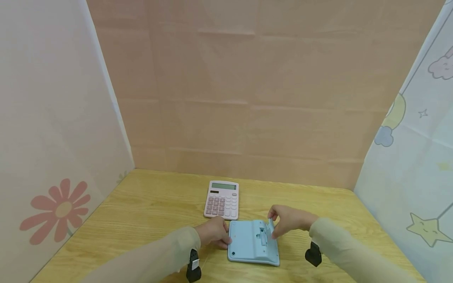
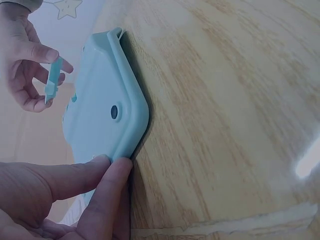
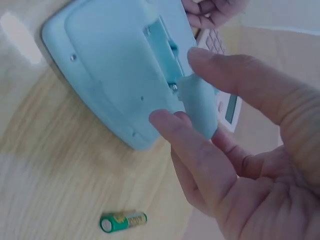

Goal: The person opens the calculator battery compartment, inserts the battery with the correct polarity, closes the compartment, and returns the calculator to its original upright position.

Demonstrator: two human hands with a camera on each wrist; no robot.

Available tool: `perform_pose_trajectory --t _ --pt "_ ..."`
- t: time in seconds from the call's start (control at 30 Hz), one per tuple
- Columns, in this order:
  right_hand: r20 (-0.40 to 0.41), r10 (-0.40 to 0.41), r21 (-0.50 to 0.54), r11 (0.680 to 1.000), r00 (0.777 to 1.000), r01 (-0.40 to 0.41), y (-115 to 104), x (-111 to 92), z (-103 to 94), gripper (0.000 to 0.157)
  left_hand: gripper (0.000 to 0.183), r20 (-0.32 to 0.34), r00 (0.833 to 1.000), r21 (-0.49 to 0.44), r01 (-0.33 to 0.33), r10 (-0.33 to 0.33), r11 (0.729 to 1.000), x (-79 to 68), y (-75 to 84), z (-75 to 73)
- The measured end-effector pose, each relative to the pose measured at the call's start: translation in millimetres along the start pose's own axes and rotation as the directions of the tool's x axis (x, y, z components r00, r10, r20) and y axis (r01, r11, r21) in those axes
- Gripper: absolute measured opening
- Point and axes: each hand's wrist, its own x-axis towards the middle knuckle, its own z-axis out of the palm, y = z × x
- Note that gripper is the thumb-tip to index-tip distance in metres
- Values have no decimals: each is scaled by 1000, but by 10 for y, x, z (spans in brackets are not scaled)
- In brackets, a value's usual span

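Note:
A light blue calculator (image 1: 243, 244) lies face down on the wooden table, its battery compartment (image 3: 163, 52) uncovered; I see metal contacts inside and no battery. My left hand (image 1: 214, 231) pinches its left edge between thumb and fingers. In my right hand (image 1: 289, 218), the small blue battery cover (image 3: 201, 107) is held between thumb and fingers, tilted just above the compartment. A green AA-size battery (image 3: 123, 221) lies on the table near the calculator in the right wrist view; the head view does not show it.
Behind the blue calculator lies a pink calculator (image 1: 221, 200), face up, its display showing 0. A plain cloth backdrop (image 1: 244, 98) stands at the table's far edge, with patterned panels on both sides. The wooden table (image 1: 159, 200) extends to left and right.

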Motion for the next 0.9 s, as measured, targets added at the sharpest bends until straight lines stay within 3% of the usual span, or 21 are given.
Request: perform_pose_trajectory --t 0.63,0.9 --pt "-72 -36 -89 996 997 29 436 146 -440 54 24 -11 1000 -5 1 -1 1000 9 -18 16" --pt "-104 34 -119 992 994 -46 699 106 -536 52 24 -10 1000 -14 1 -1 1000 5 -4 6"
